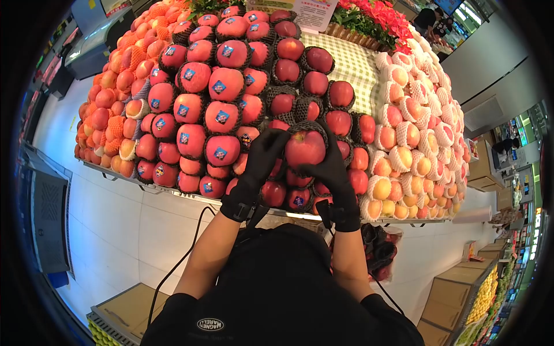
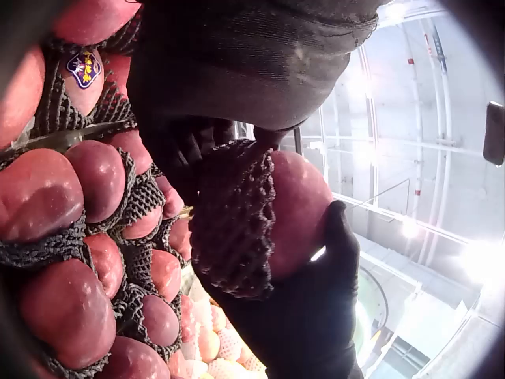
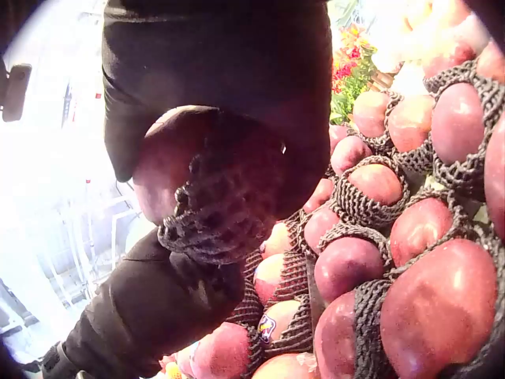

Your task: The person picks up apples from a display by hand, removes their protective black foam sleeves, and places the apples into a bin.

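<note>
Both black-gloved hands hold a red apple [image 1: 306, 150] above the front of the apple display. A black foam net [image 2: 233, 225] covers part of it, and bare red skin shows on the side facing the head camera. From the right, my right hand [image 1: 329, 165] grips the apple, its thumb lying across the front. My left hand [image 1: 266, 155] is at the other side, its fingers bent against the netted part in the left wrist view. The left fingertips are partly hidden behind the net. Several netted red apples [image 1: 283, 104] lie close beneath and around the hands.
Larger apples with blue stickers [image 1: 222, 117] are stacked to the left. White-netted fruit [image 1: 424, 141] is piled at the right. A checkered cloth [image 1: 346, 66], red flowers [image 1: 375, 23] and a sign [image 1: 311, 12] are at the back. A bag of apples [image 1: 381, 251] is below the stand's edge.
</note>
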